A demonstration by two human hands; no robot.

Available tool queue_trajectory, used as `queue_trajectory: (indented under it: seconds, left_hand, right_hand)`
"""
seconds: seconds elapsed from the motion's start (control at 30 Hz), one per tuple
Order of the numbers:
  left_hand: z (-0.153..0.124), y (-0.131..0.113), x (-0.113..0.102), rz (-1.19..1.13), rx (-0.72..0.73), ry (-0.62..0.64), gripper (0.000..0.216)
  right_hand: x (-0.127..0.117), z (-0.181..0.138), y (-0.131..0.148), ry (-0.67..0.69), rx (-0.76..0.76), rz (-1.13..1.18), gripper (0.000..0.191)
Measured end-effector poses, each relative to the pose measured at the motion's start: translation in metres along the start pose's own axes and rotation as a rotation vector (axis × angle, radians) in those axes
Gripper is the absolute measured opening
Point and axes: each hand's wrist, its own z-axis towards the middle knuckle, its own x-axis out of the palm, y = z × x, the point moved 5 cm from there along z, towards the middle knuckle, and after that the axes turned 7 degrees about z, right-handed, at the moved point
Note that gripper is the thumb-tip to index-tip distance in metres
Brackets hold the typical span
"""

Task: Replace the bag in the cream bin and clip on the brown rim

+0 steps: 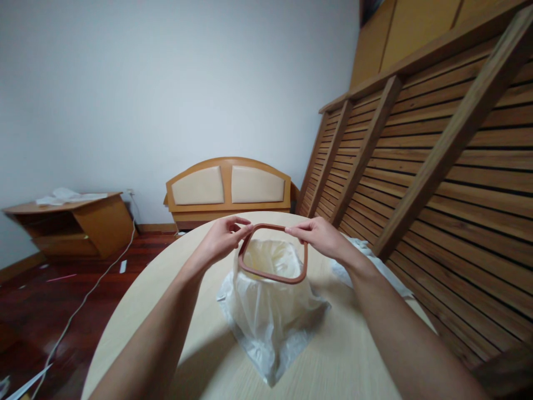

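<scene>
A brown square ring with rounded corners (272,276) is pinched at its far corners by both hands. My left hand (222,239) grips its far left corner between thumb and fingers. At the far right corner, my right hand (318,236) has its fingers closed on the same ring. Below the ring stands a bin lined with a white plastic bag (270,311); the bag drapes over the outside and spreads onto the table. The ring's near side lies at the bin's mouth, while its far side looks raised. The bin itself is hidden by the bag.
The bin stands on a round pale wooden table (141,322). A white cloth (387,272) lies at the table's right edge. Slatted wooden panels (437,183) lean close on the right. Behind are a headboard (228,194) and a low cabinet (100,222); a cable (83,305) crosses the floor.
</scene>
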Motion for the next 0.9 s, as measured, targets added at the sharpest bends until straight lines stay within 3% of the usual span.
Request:
queue_trajectory:
  seconds: [0.13,0.47,0.9]
  left_hand:
    - [-0.002,-0.004,0.005,0.004,0.015,0.044,0.051]
    - [0.001,0.006,0.0,0.179,-0.09,0.009,0.023]
    - [0.004,0.015,0.004,0.395,-0.082,0.048,0.031]
  right_hand:
    - [0.01,0.003,0.0,0.055,0.0,0.093,0.047]
    - [0.013,0.012,-0.023,-0.086,0.065,0.117,0.039]
    - [0.021,0.016,-0.039,-0.087,0.085,0.074,0.034]
